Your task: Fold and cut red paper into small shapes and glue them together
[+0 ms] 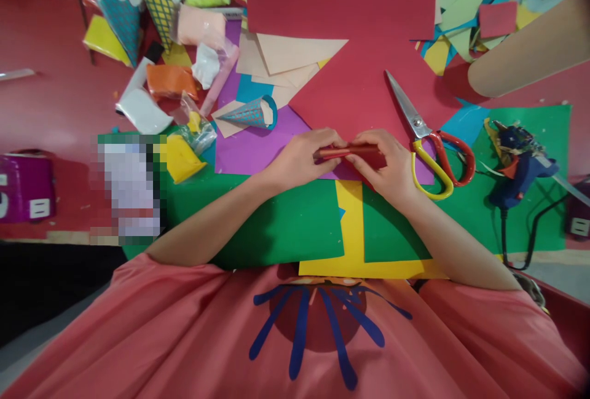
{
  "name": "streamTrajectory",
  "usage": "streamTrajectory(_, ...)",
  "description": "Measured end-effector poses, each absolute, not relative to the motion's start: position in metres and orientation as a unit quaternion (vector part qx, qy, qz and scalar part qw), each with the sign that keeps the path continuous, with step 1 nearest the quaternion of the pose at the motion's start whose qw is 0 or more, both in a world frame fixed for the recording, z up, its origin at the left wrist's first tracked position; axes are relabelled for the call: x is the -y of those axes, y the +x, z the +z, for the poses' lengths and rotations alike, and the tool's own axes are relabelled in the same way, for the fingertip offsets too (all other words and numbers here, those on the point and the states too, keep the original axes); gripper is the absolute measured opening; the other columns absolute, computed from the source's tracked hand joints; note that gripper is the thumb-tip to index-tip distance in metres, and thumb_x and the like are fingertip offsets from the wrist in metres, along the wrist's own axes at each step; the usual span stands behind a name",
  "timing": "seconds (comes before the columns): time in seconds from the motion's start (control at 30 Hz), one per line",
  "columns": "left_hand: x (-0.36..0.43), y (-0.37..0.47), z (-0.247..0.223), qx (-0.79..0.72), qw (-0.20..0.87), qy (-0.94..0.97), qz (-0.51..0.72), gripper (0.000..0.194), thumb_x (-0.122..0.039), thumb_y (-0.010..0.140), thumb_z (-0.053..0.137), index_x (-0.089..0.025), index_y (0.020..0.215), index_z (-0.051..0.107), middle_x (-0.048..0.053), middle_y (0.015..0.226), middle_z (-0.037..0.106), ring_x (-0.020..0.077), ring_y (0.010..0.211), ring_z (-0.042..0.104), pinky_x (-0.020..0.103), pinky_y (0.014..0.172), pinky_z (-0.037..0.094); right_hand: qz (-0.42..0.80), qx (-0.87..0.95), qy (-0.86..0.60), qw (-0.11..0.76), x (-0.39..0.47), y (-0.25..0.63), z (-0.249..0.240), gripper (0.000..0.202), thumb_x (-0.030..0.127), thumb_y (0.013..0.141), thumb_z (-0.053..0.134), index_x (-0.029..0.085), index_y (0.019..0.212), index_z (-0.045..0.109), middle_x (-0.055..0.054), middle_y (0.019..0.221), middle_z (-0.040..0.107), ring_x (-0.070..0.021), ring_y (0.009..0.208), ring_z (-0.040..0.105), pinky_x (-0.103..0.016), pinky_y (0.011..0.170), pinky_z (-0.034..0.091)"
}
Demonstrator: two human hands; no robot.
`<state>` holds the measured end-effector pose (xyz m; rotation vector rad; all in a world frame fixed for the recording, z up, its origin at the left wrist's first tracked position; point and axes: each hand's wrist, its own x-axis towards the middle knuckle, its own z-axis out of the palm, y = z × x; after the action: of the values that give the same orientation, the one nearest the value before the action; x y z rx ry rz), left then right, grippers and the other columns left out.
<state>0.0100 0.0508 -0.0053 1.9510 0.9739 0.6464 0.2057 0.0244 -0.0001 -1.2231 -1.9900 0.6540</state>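
Between my two hands lies a narrow dark red roll, which looks like rolled craft foam or paper. My left hand has its fingers closed round the roll's left end. The other end is gripped by my right hand, thumb below and fingers on top, partly hiding it. Just right of that hand, scissors with one yellow and one red handle lie with blades together. A small blue patterned cone rests on its side to the left, on a purple sheet.
Green sheets and a yellow sheet lie under my arms. A blue glue gun with its cord is at right, below a cardboard tube. Clay packets and more cones crowd the upper left.
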Motion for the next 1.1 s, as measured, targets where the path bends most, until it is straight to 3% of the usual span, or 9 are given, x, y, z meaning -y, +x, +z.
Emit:
streamTrajectory(0.37, -0.0503, 0.0059, -0.0075, -0.366, 0.370, 0.817, 0.248, 0.016, -0.031, 0.089, 0.055, -0.018, 0.092, 0.063, 0.006, 0.093, 0.068, 0.0159, 0.087, 0.063, 0.027, 0.075, 0.048, 0.372, 0.703, -0.502, 0.340, -0.0236, 0.2058, -0.0003, 0.017, 0.036, 0.084, 0.066, 0.022, 0.093, 0.063, -0.004, 0.094, 0.074, -0.0197, 0.089, 0.072, -0.035, 0.080, 0.058)
streamTrajectory(0.9, -0.0484, 0.0064, -0.0104, -0.334, 0.343, 0.821, 0.311, 0.022, -0.031, 0.094, 0.048, -0.016, 0.090, 0.063, 0.005, 0.084, 0.068, 0.0121, 0.073, 0.061, 0.023, 0.064, 0.044, 0.479, 0.610, -0.497, 0.390, -0.0236, 0.2007, -0.0032, 0.017, 0.033, 0.077, 0.073, 0.019, 0.083, 0.065, 0.000, 0.082, 0.071, -0.0143, 0.080, 0.070, -0.029, 0.076, 0.057)
streamTrajectory(1.1, -0.0490, 0.0058, -0.0126, -0.333, 0.296, 0.847, 0.289, 0.027, -0.035, 0.096, 0.043, -0.016, 0.090, 0.062, 0.006, 0.085, 0.069, 0.0124, 0.075, 0.063, 0.024, 0.067, 0.045, 0.536, 0.565, -0.489, 0.392, -0.0248, 0.2001, -0.0049, 0.023, 0.033, 0.075, 0.075, 0.019, 0.090, 0.067, -0.002, 0.090, 0.073, -0.0151, 0.087, 0.072, -0.031, 0.083, 0.059)
